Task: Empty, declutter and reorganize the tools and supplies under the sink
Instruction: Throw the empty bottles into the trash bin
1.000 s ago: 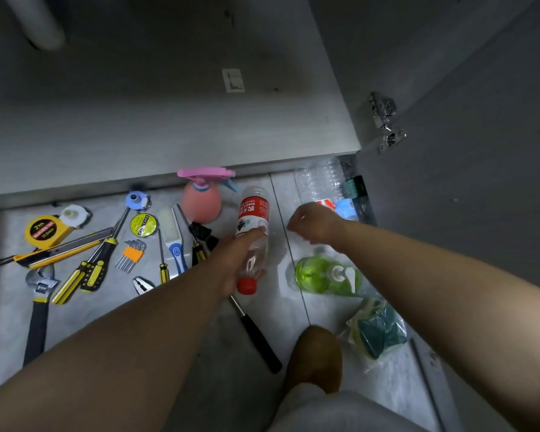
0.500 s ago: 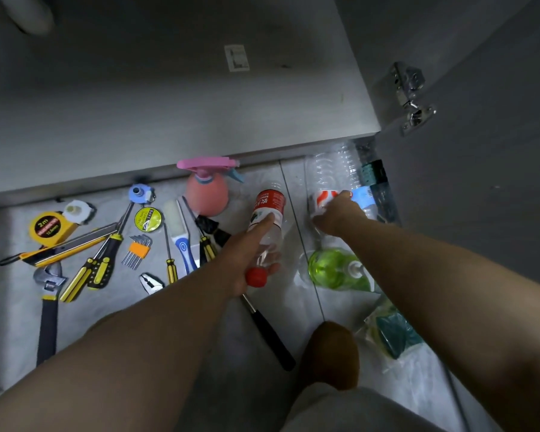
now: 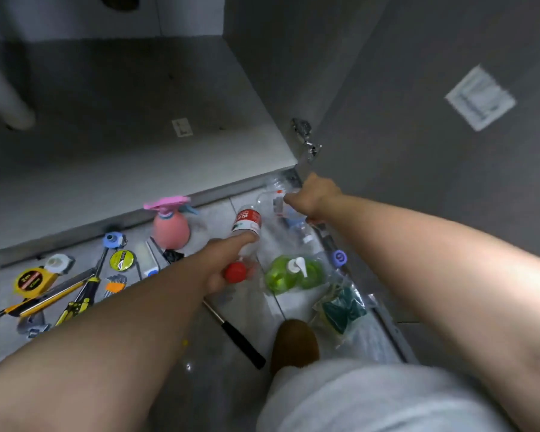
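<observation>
My left hand (image 3: 222, 260) grips a clear bottle with a red label and red cap (image 3: 246, 227), held above the floor with its cap toward me. My right hand (image 3: 314, 194) reaches to the cabinet's right corner and grips a large clear plastic bottle (image 3: 273, 190) lying there. Beside them on the tiled floor lie a green soap dispenser bottle (image 3: 281, 274), a pink spray bottle (image 3: 169, 227) and a bag of dark green scouring pads (image 3: 342, 307).
Several tools lie at the left: a yellow tape measure (image 3: 33, 280), screwdrivers (image 3: 78, 299), hex keys (image 3: 114, 286), a black-handled tool (image 3: 240, 341). The bare cabinet floor (image 3: 122, 135) lies ahead, its open door (image 3: 434, 151) at the right, a white pipe (image 3: 3, 98) far left.
My right hand has moved farther toward the cabinet's right corner and taken hold of the large clear bottle. My left hand keeps its hold on the red-capped bottle. The camera has tilted up.
</observation>
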The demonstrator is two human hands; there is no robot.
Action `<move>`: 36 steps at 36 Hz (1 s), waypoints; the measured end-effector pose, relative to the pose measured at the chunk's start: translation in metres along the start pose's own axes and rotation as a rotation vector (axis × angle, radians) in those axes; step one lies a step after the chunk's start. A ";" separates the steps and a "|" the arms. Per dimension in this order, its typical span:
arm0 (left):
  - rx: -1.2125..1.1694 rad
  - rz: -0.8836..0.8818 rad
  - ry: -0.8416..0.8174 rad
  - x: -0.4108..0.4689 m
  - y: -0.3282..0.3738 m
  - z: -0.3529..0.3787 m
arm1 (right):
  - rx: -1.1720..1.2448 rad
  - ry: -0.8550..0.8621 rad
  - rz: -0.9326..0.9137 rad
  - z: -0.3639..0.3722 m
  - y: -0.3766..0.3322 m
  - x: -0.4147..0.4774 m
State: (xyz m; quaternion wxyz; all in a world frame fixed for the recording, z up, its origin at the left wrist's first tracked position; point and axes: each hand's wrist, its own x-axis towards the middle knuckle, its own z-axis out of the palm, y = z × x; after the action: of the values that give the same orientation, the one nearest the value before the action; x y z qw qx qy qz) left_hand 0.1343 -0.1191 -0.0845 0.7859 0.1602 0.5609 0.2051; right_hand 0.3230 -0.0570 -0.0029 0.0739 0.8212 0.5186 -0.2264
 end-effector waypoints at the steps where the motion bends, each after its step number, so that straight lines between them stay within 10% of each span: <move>1: 0.005 0.001 -0.021 -0.011 0.004 0.006 | -0.036 0.020 -0.026 -0.012 0.005 -0.013; 16: 0.876 0.227 -0.124 -0.168 0.039 0.111 | -0.053 0.331 -0.120 -0.121 0.115 -0.243; 29: 1.627 0.425 -0.198 -0.282 -0.022 0.226 | 0.051 0.297 0.073 -0.148 0.254 -0.386; 36: 1.606 0.787 -0.067 -0.272 -0.076 0.252 | 0.106 0.094 0.240 -0.127 0.315 -0.435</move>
State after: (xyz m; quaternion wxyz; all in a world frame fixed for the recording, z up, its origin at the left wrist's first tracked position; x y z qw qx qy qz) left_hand 0.3064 -0.3272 0.1812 0.3256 0.8488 0.4166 0.0004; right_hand 0.4827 -0.5093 0.2694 0.0324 0.8898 0.4068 -0.2043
